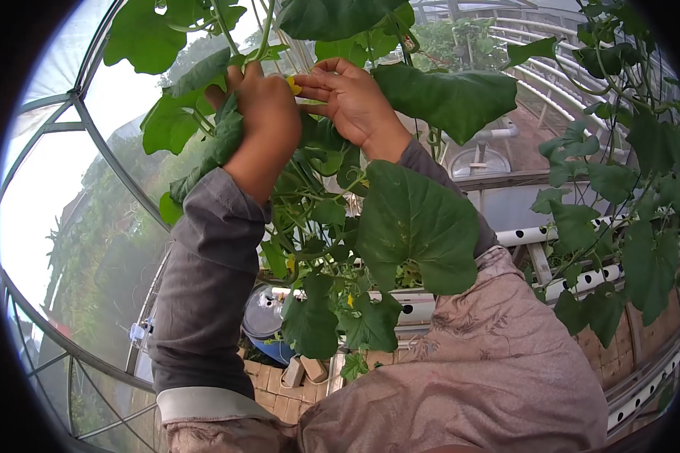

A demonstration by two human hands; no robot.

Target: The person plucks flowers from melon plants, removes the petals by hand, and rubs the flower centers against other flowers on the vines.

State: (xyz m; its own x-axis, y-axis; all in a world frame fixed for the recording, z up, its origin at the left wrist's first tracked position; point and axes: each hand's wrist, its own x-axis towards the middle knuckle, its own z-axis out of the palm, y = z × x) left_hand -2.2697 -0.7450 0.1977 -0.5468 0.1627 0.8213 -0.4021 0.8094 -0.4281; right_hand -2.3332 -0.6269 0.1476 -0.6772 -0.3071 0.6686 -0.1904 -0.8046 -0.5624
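Observation:
My left hand (263,106) is raised among the leaves at the upper middle, its fingers curled in at the vine stem (265,34); it is slightly blurred, and the fingertips are partly hidden. To its right, my right hand (353,104) reaches in with fingers stretched out and a little apart. Its fingertips touch or nearly touch a small yellow flower (294,86) between the two hands. A curled leaf (223,136) hangs against my left wrist. Over my right forearm lies a broad green leaf (419,226), and another large leaf (449,98) spreads beside the right hand.
More vines (650,151) climb at the right. White pipes with holes (582,283) run behind the plants. A lidded barrel (266,313) stands on the brick floor (287,404) below. Curved metal frame bars (117,162) and clear sheeting form the left wall.

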